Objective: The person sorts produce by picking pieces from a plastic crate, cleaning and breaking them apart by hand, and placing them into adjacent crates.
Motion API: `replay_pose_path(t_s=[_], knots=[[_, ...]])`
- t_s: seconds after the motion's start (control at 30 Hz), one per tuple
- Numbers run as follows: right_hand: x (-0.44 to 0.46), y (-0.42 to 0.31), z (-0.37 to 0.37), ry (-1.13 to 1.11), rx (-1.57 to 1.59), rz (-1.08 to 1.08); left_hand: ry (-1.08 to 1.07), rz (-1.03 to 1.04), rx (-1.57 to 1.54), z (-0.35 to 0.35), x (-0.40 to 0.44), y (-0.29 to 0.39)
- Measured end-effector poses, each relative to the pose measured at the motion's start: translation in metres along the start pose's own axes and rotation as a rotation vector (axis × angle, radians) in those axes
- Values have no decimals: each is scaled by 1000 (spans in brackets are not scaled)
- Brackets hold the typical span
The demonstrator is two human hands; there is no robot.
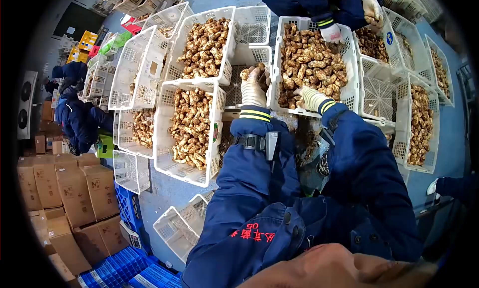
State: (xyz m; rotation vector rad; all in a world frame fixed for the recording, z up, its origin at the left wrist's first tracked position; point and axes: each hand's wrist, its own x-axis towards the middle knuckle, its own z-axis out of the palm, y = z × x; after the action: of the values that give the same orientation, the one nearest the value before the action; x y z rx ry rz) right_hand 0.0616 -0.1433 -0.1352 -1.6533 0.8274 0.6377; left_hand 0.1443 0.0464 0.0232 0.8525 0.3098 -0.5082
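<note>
Curled fingers of the white-gloved left hand (253, 92) grasp stubby brown-and-cream mushrooms (245, 74) over a white latticed crate (259, 53); the right hand (313, 98) rests inside a heaped white plastic crate's (352, 63) near edge, grip unclear. Probably light, firm, bruisable: cradle thick stems.

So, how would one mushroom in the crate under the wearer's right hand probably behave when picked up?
Such a mushroom looks thick and stubby, so it is probably firm, not floppy. Its rounded sides may let it roll. They lie heaped together, so others might shift.
</note>
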Motion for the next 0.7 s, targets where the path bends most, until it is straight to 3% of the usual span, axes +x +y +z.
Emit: replay_pose_path(t_s=[0.03,0.1,0.2,0.23,0.37,0.4,0.47,0.5,0.53,0.6,0.63,0.7], knots=[[52,36,-3,35,-193,-124,15,-3,-4,-1,2,-1],[-33,-16,-11,-2,-1267,-321,-4,-7,35,-5,4,-2],[-29,-6,-14,-35,-1174,-325,-61,-1,114,-6,3,-2],[-72,-14,-20,16,-1046,-480,-49,4,111,-5,3,-3],[-100,-20,-32,268,-879,-657,-19,23,67,-11,9,-4],[-115,-37,-33,235,-850,-492,-13,27,53,-10,8,-3],[-113,-32,-39,335,-833,-649,-2,39,62,-7,4,-2],[-129,-43,-41,261,-698,-518,-7,44,70,-7,3,-1],[-134,-44,-40,301,-681,-562,-13,48,79,-10,5,-2],[-141,-42,-38,277,-317,-540,-61,22,91,-12,9,-4],[-129,-38,-38,325,-376,-664,-69,13,102,-10,6,-4],[-133,-40,-32,284,-354,-601,-92,-9,112,-9,4,-2]])
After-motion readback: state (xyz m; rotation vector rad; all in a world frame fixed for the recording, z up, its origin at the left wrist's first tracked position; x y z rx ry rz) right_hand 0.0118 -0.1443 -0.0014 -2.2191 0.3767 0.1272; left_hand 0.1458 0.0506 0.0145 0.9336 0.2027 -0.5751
